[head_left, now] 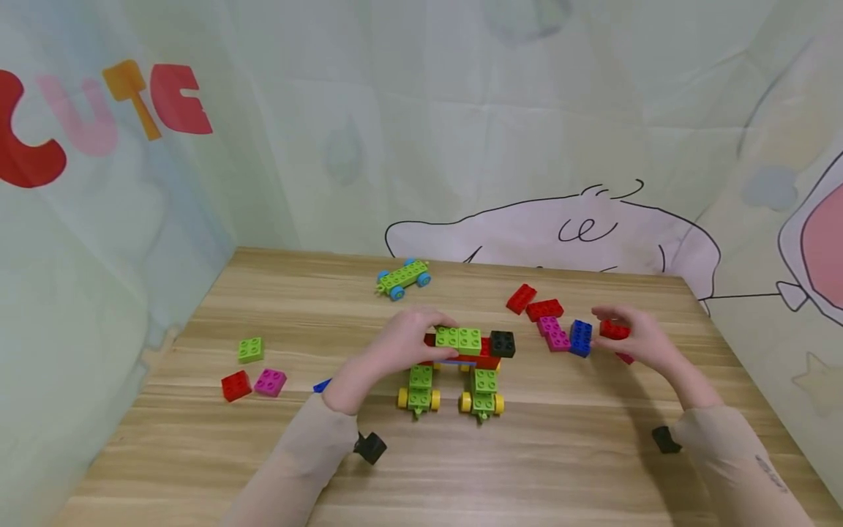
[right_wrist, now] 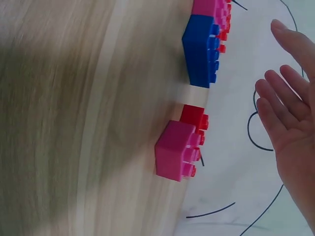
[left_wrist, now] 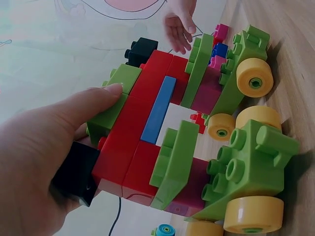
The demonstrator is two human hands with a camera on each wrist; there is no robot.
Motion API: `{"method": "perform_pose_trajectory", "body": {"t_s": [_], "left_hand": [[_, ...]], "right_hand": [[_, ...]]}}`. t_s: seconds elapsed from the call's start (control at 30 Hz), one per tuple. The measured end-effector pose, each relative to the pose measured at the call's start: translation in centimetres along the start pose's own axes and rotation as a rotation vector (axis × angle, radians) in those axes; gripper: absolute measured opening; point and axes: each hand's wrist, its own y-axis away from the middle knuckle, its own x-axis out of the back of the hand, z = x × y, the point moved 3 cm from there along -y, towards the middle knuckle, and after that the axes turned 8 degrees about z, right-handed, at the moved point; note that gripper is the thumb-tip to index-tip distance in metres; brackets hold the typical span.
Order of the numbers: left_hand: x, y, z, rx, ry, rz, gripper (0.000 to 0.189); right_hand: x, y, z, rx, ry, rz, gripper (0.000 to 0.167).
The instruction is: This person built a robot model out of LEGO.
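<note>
My left hand (head_left: 403,342) grips the top of a toy-brick build (head_left: 487,356) on wheels. In the left wrist view, the thumb lies along a light green brick (left_wrist: 125,78) on its upper side, near a black brick (left_wrist: 76,172). Red bricks and a blue strip (left_wrist: 159,110) form the middle, above two light green wheeled bases (left_wrist: 256,162) with yellow wheels. My right hand (head_left: 635,338) hovers with spread, relaxed fingers over a red brick (head_left: 614,329) and a pink brick (right_wrist: 174,150), holding nothing. Just left of it lies a blue brick (head_left: 581,338).
More red bricks (head_left: 544,309) and pink bricks (head_left: 554,334) lie left of the blue one. At the back stands a green wheeled base (head_left: 404,277) with blue wheels. Green (head_left: 250,350), red (head_left: 236,386) and pink bricks (head_left: 270,382) lie on the left of the wooden table (head_left: 546,468).
</note>
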Motion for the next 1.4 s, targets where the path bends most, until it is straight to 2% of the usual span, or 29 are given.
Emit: {"method": "perform_pose_trajectory", "body": {"t_s": [0.37, 0.73, 1.0, 1.4], "left_hand": [[0.1, 0.1, 0.0, 0.016, 0.018, 0.002, 0.040], [-0.1, 0.1, -0.1, 0.014, 0.021, 0.012, 0.040], [0.0, 0.2, 0.1, 0.014, 0.020, 0.017, 0.039], [0.0, 0.2, 0.0, 0.004, 0.017, 0.023, 0.039]], "right_hand": [[-1.4, -0.8, 1.5, -0.030, 0.053, -0.146, 0.073], [-2.4, -1.1, 1.8, -0.058, 0.023, -0.210, 0.074], [-2.8, -1.2, 2.1, -0.108, 0.046, -0.239, 0.076], [-3.3, -1.3, 2.4, -0.079, 0.064, -0.223, 0.073]]}}
